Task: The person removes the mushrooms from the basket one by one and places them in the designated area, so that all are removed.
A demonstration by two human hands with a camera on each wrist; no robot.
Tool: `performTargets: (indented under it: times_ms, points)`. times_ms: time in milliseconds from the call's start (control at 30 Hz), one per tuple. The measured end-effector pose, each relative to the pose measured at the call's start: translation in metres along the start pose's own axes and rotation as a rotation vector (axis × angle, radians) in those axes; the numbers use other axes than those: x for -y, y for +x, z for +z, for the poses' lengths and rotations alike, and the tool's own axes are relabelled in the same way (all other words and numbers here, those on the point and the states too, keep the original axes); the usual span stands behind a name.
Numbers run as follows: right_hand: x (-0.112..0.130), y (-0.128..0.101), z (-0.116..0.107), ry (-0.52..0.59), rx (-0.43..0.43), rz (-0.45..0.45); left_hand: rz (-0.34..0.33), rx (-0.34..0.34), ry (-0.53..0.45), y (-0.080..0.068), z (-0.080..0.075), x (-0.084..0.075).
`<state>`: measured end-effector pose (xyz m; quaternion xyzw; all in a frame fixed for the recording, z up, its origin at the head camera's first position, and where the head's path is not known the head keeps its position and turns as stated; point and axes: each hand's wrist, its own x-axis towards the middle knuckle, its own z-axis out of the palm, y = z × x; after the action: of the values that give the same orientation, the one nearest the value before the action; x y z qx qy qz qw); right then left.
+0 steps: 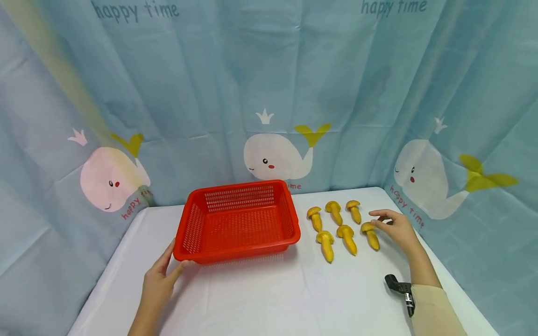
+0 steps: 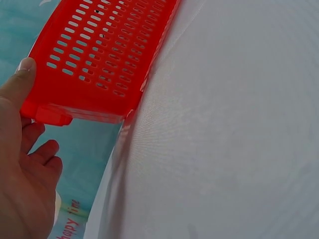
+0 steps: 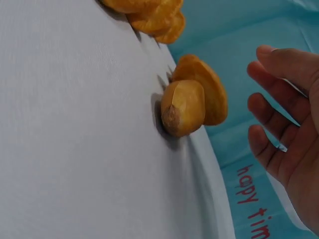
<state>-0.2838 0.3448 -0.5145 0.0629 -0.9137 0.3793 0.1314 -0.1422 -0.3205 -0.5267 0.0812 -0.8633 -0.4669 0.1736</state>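
Note:
A red slotted plastic basket [image 1: 237, 220] stands empty on the white table. My left hand [image 1: 161, 275] holds its near left corner, thumb laid on the rim [image 2: 37, 102] and the other fingers curled below. Several yellow toy mushrooms [image 1: 336, 225] lie in two rows right of the basket. My right hand [image 1: 392, 225] hovers with relaxed fingers just right of the nearest one, a mushroom [image 1: 370, 234] at the right end of the front row. In the right wrist view that mushroom [image 3: 192, 104] lies stem-end on, a small gap from my fingertips [image 3: 259, 102].
A blue curtain [image 1: 269, 93] printed with whales hangs close behind and around the table. The table's right edge [image 1: 458, 289] runs just beyond my right arm. A black strap mount [image 1: 401, 291] sits on my right wrist.

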Motion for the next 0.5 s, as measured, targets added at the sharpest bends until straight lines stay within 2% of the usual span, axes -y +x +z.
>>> performTargets:
  times_ms: [233, 500]
  points:
    - [0.014, 0.004, 0.007, 0.013, 0.002, 0.019, -0.021, 0.008, 0.042, 0.003, -0.006, -0.001]
    - [0.025, -0.001, 0.012, -0.014, 0.051, 0.011, -0.047, 0.035, 0.098, 0.001, -0.015, -0.004]
